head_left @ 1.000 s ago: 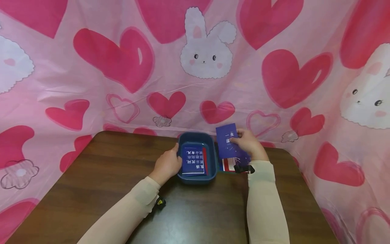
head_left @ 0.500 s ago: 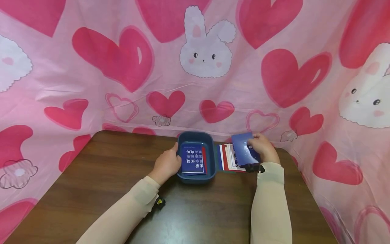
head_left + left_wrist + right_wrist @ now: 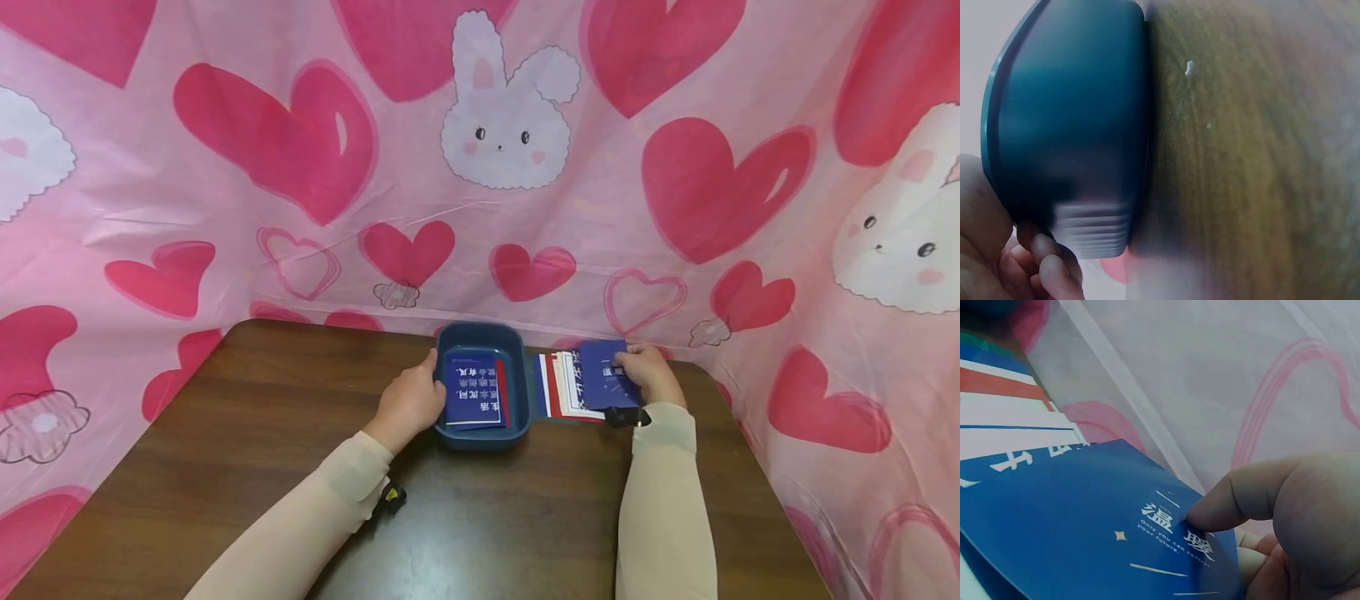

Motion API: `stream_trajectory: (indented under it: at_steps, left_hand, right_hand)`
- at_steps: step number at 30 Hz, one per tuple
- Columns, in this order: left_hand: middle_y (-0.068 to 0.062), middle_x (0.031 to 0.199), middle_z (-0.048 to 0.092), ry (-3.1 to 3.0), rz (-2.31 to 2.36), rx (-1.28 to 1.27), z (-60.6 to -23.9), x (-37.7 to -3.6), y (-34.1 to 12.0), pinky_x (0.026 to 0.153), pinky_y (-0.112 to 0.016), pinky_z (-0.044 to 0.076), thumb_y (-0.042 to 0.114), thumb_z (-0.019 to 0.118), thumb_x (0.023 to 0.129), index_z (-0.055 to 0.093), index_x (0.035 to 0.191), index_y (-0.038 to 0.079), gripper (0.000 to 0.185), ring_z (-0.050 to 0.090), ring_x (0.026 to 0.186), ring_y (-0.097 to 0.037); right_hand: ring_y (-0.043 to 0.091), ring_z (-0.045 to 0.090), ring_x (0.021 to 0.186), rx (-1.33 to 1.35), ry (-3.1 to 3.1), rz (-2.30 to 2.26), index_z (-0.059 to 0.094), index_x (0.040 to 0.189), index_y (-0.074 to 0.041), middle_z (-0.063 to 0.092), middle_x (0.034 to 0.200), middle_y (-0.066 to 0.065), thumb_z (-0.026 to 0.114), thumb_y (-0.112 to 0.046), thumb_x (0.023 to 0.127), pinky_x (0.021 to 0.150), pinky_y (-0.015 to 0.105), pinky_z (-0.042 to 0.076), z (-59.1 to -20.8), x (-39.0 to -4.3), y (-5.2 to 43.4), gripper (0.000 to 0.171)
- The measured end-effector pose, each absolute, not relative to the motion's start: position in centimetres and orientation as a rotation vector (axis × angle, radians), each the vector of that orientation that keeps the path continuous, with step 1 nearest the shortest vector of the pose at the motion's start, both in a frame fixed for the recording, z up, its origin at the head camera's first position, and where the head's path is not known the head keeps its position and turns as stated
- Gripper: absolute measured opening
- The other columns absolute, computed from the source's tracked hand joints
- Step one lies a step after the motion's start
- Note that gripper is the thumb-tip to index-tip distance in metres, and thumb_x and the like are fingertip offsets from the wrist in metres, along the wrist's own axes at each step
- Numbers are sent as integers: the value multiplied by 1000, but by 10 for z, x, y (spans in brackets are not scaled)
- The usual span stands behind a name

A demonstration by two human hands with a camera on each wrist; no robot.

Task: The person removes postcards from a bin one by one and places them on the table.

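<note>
A dark blue tray [image 3: 482, 336] stands at the far middle of the brown table [image 3: 225, 467], with a blue card with white writing [image 3: 474, 397] lying in it. My left hand [image 3: 408, 404] grips the tray's left rim [image 3: 997, 125], thumb over the edge. Right of the tray lies a fanned stack of red, white and blue cards [image 3: 558, 387]. My right hand [image 3: 648, 373] pinches a blue card [image 3: 606, 373] over that stack; in the right wrist view the thumb presses on the blue card [image 3: 1104, 531] near its white print.
A pink curtain with hearts and rabbits [image 3: 495, 150] hangs close behind and around the table. The table's rounded far corners lie just beyond the tray and cards. A small black and yellow object [image 3: 393, 497] sits under my left sleeve.
My right hand has carried the blue card from beside the tray to the right and lowered it onto the fanned stack. The left hand has stayed on the tray rim.
</note>
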State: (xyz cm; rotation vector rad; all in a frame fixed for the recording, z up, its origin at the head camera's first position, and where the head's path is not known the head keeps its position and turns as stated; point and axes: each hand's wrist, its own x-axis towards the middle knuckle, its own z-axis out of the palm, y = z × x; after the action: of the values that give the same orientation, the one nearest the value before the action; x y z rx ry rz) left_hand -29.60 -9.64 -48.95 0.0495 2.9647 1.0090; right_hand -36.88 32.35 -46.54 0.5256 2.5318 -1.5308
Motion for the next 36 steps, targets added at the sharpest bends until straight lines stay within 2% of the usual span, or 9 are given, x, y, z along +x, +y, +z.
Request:
stream_trajectory:
  at_steps: [3, 12, 16, 20, 23, 24, 30, 34, 36]
  left_hand:
    - [-24, 128, 80, 2949, 1023, 42, -490, -296, -97, 55, -36, 49, 24, 60, 112, 37, 178, 6, 72, 64, 66, -27]
    - [-26, 145, 75, 2960, 1010, 49, -489, -296, -97, 57, -38, 51, 25, 60, 112, 37, 177, 6, 72, 66, 73, -28]
    - [-26, 153, 71, 2972, 998, 50, -489, -297, -97, 61, -40, 55, 25, 60, 111, 38, 177, 6, 72, 69, 80, -31]
    - [-25, 152, 72, 2973, 994, 46, -490, -297, -97, 62, -40, 55, 25, 60, 111, 38, 177, 6, 72, 69, 80, -30]
    - [-25, 149, 74, 2956, 1010, 42, -490, -297, -97, 59, -38, 54, 25, 60, 112, 37, 178, 7, 72, 67, 76, -29]
    - [-25, 150, 73, 2950, 1016, 40, -490, -297, -97, 60, -38, 55, 26, 61, 112, 37, 178, 7, 73, 67, 75, -28]
    - [-24, 155, 70, 2963, 1011, 38, -487, -296, -97, 68, -44, 62, 26, 61, 112, 38, 177, 7, 72, 70, 82, -30]
    - [-24, 156, 70, 2967, 999, 37, -487, -296, -97, 68, -44, 61, 26, 61, 112, 38, 177, 7, 72, 70, 83, -31]
    - [-25, 155, 70, 2964, 997, 38, -488, -296, -96, 67, -43, 60, 26, 61, 112, 38, 177, 7, 72, 69, 81, -30]
  right_hand:
    - [13, 68, 70, 494, 2531, -1514, 66, 122, 2, 67, 86, 0, 65, -12, 104, 62, 31, 63, -471, -371, 324, 23]
    - [23, 69, 86, 477, 2671, -1257, 67, 113, 2, 73, 103, 13, 71, -19, 101, 68, 32, 62, -478, -371, 325, 26]
    - [26, 65, 85, 422, 2748, -1151, 68, 108, 1, 70, 99, 15, 75, -23, 96, 66, 32, 58, -493, -385, 335, 28]
    - [38, 70, 98, 409, 2783, -1045, 69, 129, 8, 73, 119, 29, 76, -26, 97, 86, 50, 67, -496, -389, 334, 47]
    - [48, 70, 117, 426, 2802, -969, 59, 148, 13, 66, 143, 38, 73, -26, 101, 110, 62, 61, -480, -372, 319, 62]
    - [49, 69, 120, 423, 2805, -956, 58, 151, 12, 66, 145, 38, 74, -26, 102, 114, 64, 59, -478, -371, 318, 64]
    - [54, 66, 125, 360, 2847, -901, 61, 147, 10, 66, 146, 38, 79, -32, 97, 117, 69, 54, -505, -402, 342, 68]
    - [48, 69, 116, 285, 2945, -907, 74, 130, 5, 74, 136, 32, 77, -37, 94, 109, 63, 58, -525, -422, 356, 55]
    - [45, 68, 116, 256, 2934, -953, 76, 125, 3, 74, 134, 30, 74, -36, 95, 108, 62, 58, -510, -412, 346, 49]
